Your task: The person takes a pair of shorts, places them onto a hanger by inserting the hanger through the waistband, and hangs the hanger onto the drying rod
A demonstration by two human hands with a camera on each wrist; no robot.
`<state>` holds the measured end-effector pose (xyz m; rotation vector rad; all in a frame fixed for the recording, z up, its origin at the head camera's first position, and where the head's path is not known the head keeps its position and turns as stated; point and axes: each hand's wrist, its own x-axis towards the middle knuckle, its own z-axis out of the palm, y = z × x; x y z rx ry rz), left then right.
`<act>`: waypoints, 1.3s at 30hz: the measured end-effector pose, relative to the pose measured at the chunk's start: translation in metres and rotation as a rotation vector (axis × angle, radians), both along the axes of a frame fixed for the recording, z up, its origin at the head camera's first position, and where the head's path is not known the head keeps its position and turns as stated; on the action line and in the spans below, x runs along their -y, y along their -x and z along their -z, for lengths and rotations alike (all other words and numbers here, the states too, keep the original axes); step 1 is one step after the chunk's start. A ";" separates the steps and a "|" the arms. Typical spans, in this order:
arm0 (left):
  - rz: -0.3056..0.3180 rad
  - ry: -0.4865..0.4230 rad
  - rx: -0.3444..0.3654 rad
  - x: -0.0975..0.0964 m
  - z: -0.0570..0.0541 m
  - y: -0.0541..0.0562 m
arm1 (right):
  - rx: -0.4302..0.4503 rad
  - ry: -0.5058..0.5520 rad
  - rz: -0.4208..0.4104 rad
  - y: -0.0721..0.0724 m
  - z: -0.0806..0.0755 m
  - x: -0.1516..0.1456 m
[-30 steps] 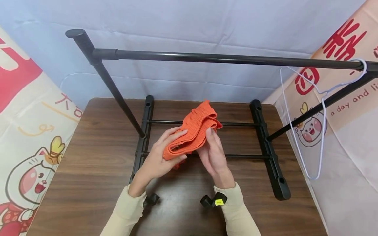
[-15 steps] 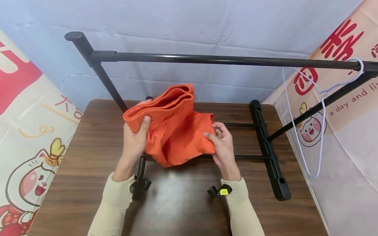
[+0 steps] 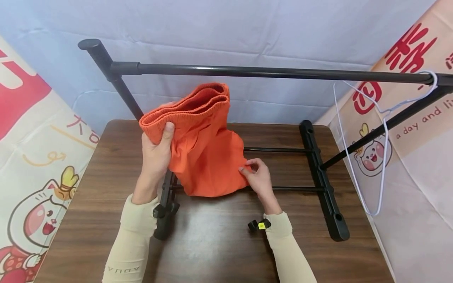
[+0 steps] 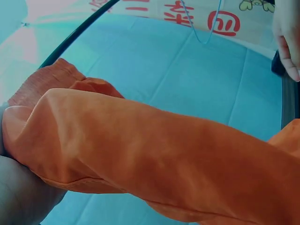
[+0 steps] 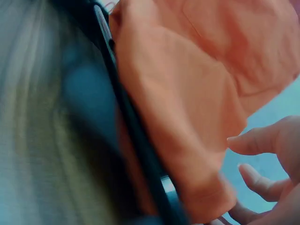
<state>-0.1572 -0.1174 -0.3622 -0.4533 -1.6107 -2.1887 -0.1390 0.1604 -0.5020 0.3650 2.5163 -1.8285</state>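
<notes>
Orange shorts (image 3: 212,161) with a gathered elastic waistband hang between the hands, in front of the black rack. My left hand (image 3: 157,157) grips the waistband at its left end, thumb in front and the other fingers mostly hidden behind the cloth. The waistband opening faces up. At the lower right edge, my right hand (image 3: 260,179) pinches the hem between thumb and fingers. In the right wrist view, other fingers (image 5: 262,183) of that hand stay spread beside the cloth. The left wrist view is largely filled by the orange fabric (image 4: 154,145).
A black clothes rack stands on the brown wooden table (image 3: 212,243), its top bar (image 3: 247,72) running above the shorts. At the bar's right end hangs a white hanger (image 3: 384,157). Pale cloth (image 3: 230,35) covers the back, with printed cartoon banners on both sides.
The folded shorts have been opened out. My left hand has moved left and up with the waistband, while my right hand has shifted from the folded bundle to the lower right hem.
</notes>
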 end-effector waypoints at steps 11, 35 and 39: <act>0.188 0.108 -0.064 0.000 -0.007 -0.010 | -0.543 0.024 -0.137 -0.003 -0.099 -0.002; 0.301 0.486 0.033 -0.002 0.005 -0.022 | -0.895 -0.116 -0.231 -0.019 -0.158 -0.015; 0.204 0.524 0.072 -0.006 0.004 -0.022 | -0.952 -0.018 0.093 -0.020 -0.182 -0.013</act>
